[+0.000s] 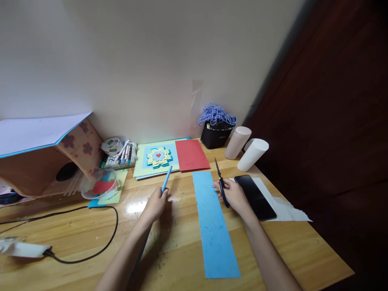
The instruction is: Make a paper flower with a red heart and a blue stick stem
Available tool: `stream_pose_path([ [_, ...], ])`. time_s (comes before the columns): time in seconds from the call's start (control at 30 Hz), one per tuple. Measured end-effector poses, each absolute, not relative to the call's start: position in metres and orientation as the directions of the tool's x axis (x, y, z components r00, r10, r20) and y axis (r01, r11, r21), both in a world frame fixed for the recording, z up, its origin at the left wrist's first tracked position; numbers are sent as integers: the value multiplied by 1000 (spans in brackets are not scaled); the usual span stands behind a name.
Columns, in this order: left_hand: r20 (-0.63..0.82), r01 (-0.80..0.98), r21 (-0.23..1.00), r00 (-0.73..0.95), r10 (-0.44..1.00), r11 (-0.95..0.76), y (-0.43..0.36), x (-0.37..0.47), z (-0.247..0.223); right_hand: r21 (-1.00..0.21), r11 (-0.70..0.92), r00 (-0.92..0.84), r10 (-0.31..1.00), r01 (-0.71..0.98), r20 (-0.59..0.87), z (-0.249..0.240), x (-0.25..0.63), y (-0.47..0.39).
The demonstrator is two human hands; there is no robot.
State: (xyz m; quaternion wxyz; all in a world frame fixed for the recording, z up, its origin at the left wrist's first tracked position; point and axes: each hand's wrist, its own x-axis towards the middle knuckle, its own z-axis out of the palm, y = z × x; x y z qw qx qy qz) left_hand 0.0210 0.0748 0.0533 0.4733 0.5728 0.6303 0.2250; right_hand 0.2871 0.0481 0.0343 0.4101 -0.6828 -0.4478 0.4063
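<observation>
My left hand (157,203) is closed round a thin blue rolled paper stick (167,178), which points up and away over the wooden table. To the right, my right hand (232,193) has its fingers on black-handled scissors (222,185), whose blades point toward the wall. Between the two hands a long blue paper strip (214,226) lies flat, its right edge beside the fingers of my right hand. Just right of that hand is a black phone (256,197) on white tissue (287,209).
Along the wall stand layered paper art (159,157), red paper (191,155), a black holder with blue yarn (216,135), and pink (238,142) and white (253,154) cylinders. At left are markers (125,154), a plastic bowl (100,184), a cardboard box (30,169) and a cable (117,226).
</observation>
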Motion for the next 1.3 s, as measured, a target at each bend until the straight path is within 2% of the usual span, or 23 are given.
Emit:
stream_pose_path([
  [0.1, -253, 739, 665, 84, 964, 110, 70, 18, 48, -882, -291, 292, 938, 371, -187, 26, 289, 44],
  [0.2, -93, 839, 544, 90, 992, -25, 65, 40, 48, -858, -289, 285, 942, 424, -176, 26, 286, 41],
  [0.37, -87, 701, 640, 472, 877, -314, 81, 103, 48, -821, -293, 310, 939, 490, -150, 37, 289, 37],
  [0.43, -144, 752, 603, 431, 891, -266, 92, 125, 42, -797, -306, 328, 934, 521, -144, 38, 293, 36],
  [0.5, -120, 786, 588, 320, 940, -193, 98, 140, 34, -777, -317, 344, 929, 543, -138, 34, 296, 37],
  [0.6, -129, 757, 649, 208, 969, -76, 99, 150, 25, -768, -316, 344, 929, 557, -133, 28, 302, 39],
  [0.7, -199, 732, 681, 187, 962, -1, 91, 152, 24, -769, -301, 335, 935, 563, -120, 24, 305, 40],
  [0.9, -75, 781, 625, 92, 993, -25, 73, 159, 28, -768, -291, 340, 935, 571, -102, 26, 306, 37],
  [1.03, -144, 762, 647, 105, 984, 14, 68, 164, 27, -765, -308, 347, 930, 565, -119, 29, 305, 37],
  [1.13, -201, 808, 588, 110, 973, 30, 67, 161, 28, -756, -324, 347, 928, 569, -137, 29, 305, 37],
  [1.23, -225, 827, 562, 174, 959, -18, 69, 152, 28, -757, -326, 341, 929, 567, -145, 28, 307, 36],
  [1.3, -203, 797, 602, 219, 954, -55, 71, 144, 29, -754, -323, 339, 930, 572, -142, 27, 308, 36],
])
